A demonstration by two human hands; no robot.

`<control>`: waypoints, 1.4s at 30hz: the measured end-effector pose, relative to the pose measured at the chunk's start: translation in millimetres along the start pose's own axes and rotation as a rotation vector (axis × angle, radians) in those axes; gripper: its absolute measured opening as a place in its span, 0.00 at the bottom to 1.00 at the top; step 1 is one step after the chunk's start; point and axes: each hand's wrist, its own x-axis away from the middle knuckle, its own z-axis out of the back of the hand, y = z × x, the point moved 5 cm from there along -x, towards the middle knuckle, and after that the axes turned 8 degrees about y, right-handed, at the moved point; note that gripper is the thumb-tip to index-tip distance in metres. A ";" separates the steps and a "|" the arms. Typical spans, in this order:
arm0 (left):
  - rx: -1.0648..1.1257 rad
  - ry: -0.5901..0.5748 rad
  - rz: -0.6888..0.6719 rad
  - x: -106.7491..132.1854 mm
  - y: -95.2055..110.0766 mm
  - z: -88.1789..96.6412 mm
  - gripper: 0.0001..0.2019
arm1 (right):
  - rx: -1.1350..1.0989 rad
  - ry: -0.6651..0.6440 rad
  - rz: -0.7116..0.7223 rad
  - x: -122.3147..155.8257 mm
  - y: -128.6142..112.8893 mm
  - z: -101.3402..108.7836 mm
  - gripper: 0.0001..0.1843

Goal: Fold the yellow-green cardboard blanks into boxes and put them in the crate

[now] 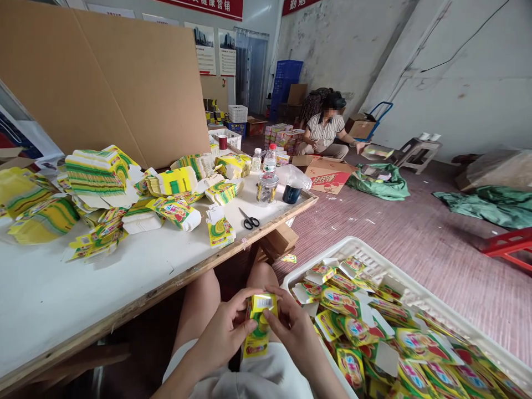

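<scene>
Left hand (224, 331) and right hand (297, 331) both gripping one yellow-green carton (261, 333), barcode up top, logo too tiny to read. It's off the tabletop's (103, 293) near edge, by the white basket's (353, 240) left rim. Red banner (214, 6) says 健康营销.

black scissors (248, 219) lie near a jar (266, 190) and dark cup (292, 193).
</scene>
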 end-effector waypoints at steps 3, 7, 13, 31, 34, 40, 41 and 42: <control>0.001 -0.015 -0.016 1.5 -4.4 -0.1 0.25 | 0.162 -0.024 0.044 -0.3 3.5 -5.5 0.16; 0.072 -0.024 0.021 1.9 -7.0 2.0 0.27 | 0.271 -0.043 0.084 -0.3 1.7 -8.5 0.17; 0.087 0.002 0.040 -0.3 -8.1 1.0 0.27 | 0.293 -0.003 0.067 1.6 -2.7 -8.9 0.17; -0.721 0.569 -0.581 -84.7 8.8 63.4 0.34 | 0.741 0.903 0.478 7.2 -46.4 112.4 0.27; -0.783 0.664 -0.593 -107.8 2.6 107.8 0.24 | 0.617 0.756 0.475 4.9 -35.4 106.9 0.23; -0.848 0.678 -0.777 -67.8 3.2 99.6 0.23 | 0.091 0.424 0.092 6.1 3.1 43.6 0.20; -0.854 0.647 -0.824 -54.7 4.6 85.9 0.24 | -0.007 0.382 0.034 6.0 4.2 32.1 0.22; -0.860 0.595 -0.874 -41.8 5.6 69.8 0.25 | -0.102 0.345 -0.015 5.3 3.9 21.8 0.24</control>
